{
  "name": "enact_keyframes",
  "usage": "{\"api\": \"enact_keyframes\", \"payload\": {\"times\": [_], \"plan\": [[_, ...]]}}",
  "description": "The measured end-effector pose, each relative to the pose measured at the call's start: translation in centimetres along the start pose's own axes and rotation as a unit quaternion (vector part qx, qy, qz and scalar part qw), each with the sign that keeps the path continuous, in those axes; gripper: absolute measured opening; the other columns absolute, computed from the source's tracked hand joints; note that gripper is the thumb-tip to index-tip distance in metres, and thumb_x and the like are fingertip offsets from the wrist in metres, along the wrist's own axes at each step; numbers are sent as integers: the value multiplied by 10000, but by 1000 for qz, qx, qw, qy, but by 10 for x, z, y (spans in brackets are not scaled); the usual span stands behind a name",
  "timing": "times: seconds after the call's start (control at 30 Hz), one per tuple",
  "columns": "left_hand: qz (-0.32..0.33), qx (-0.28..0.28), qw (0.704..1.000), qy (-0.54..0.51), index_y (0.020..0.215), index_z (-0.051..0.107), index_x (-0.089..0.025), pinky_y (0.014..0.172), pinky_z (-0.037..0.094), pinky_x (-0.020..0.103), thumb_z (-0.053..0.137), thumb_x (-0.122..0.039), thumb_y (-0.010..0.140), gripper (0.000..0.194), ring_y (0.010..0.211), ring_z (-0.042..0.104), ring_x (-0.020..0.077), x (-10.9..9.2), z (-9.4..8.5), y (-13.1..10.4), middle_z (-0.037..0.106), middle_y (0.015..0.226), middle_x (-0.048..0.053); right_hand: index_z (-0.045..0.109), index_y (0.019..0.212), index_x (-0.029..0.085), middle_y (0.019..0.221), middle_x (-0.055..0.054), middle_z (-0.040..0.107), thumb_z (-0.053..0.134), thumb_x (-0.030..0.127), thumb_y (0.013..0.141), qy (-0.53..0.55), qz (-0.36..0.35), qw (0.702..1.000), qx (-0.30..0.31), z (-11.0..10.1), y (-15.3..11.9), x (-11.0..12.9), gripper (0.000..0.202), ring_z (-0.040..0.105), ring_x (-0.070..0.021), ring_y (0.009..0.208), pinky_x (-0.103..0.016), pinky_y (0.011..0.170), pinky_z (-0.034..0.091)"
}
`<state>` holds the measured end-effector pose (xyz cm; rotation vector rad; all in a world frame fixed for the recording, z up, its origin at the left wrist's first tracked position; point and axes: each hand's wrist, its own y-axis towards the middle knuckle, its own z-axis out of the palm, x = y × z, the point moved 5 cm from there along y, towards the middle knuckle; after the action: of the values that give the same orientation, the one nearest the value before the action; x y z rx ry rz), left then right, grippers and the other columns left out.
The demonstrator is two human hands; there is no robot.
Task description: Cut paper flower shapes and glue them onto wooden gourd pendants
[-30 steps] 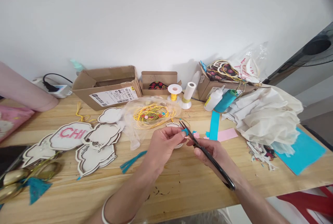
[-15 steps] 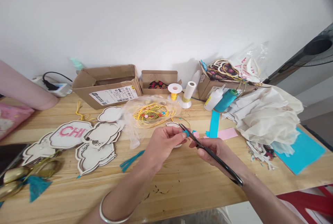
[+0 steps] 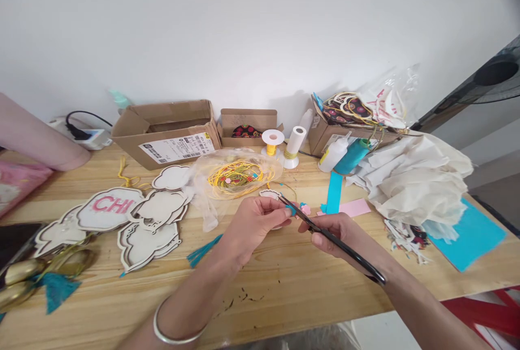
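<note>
My left hand (image 3: 254, 225) pinches a small blue piece (image 3: 291, 210) between thumb and fingertips. My right hand (image 3: 343, 236) is closed around black-handled scissors (image 3: 345, 255), seen nearly edge-on. Their blades point up and left, right beside the blue piece; whether they touch it I cannot tell. Just behind the blades lie a small pink flower (image 3: 305, 209) and a little blue shape (image 3: 324, 208). A blue strip (image 3: 333, 193) and a pink strip (image 3: 355, 207) lie to the right. Under my left fingers, a small white framed plaque (image 3: 270, 193) is partly hidden.
White cloud-shaped plaques (image 3: 148, 241) and a blue tassel (image 3: 203, 250) lie left. Behind are yellow cords (image 3: 235, 179) in a plastic bag, a cardboard box (image 3: 170, 147), spools (image 3: 291, 160) and a glue bottle (image 3: 333, 155). Crumpled white fabric (image 3: 426, 176) and a blue sheet (image 3: 473, 241) lie right.
The scissors' handle end has shifted slightly to the right, and my right hand has opened out a little from my left. My left hand still pinches the blue piece.
</note>
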<state>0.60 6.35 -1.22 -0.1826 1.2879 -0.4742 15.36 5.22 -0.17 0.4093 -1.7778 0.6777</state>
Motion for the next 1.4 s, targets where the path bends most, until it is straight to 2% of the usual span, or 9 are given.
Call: {"api": "enact_keyframes", "payload": {"times": [0.17,0.37,0.67,0.8,1.0,1.27,1.4], "plan": [[-3,2,1000,0,634,678,-159,782,460,283,754,-331,587,194,782,603,157,1,0,-1,648,703,22,588,789,123,585,49,259,520,637,727,-2,9,1000,-2,0,1,1,522,214,-70,528,-229,469,151],[13,-2,1000,-9,687,696,-153,792,449,271,725,-314,645,169,795,595,152,3,3,-1,652,718,25,584,797,114,543,70,240,535,647,711,49,-3,998,-44,7,1,4,542,191,-50,475,-223,439,143],[61,-31,994,-80,680,702,-157,767,447,275,707,-301,679,143,654,579,123,6,12,-4,649,637,10,569,947,117,545,77,221,514,627,751,201,-3,974,-108,31,0,-18,550,159,-44,441,-208,391,116],[69,-57,991,-95,713,714,-160,716,454,254,712,-291,670,138,636,577,117,5,14,-6,692,704,27,569,955,120,542,78,208,530,628,737,228,-10,962,-147,39,3,-22,554,146,-49,447,-212,393,108],[76,-76,988,-109,666,704,-164,702,460,252,715,-266,663,103,603,564,102,6,13,-7,701,719,21,585,909,107,552,64,233,565,598,728,208,-27,960,-186,37,4,-19,523,161,-51,469,-222,421,97],[82,-87,987,-110,610,701,-159,721,461,241,716,-241,646,91,750,616,139,4,12,-9,706,802,38,587,896,113,535,70,237,566,625,702,174,-13,966,-190,32,0,-17,549,168,-52,457,-229,423,105],[80,-83,989,-95,617,704,-164,696,469,241,709,-238,650,81,720,621,137,2,13,-9,711,813,39,591,878,123,517,76,226,563,624,703,152,-9,973,-175,29,-1,-17,531,169,-51,446,-226,413,108]]}}
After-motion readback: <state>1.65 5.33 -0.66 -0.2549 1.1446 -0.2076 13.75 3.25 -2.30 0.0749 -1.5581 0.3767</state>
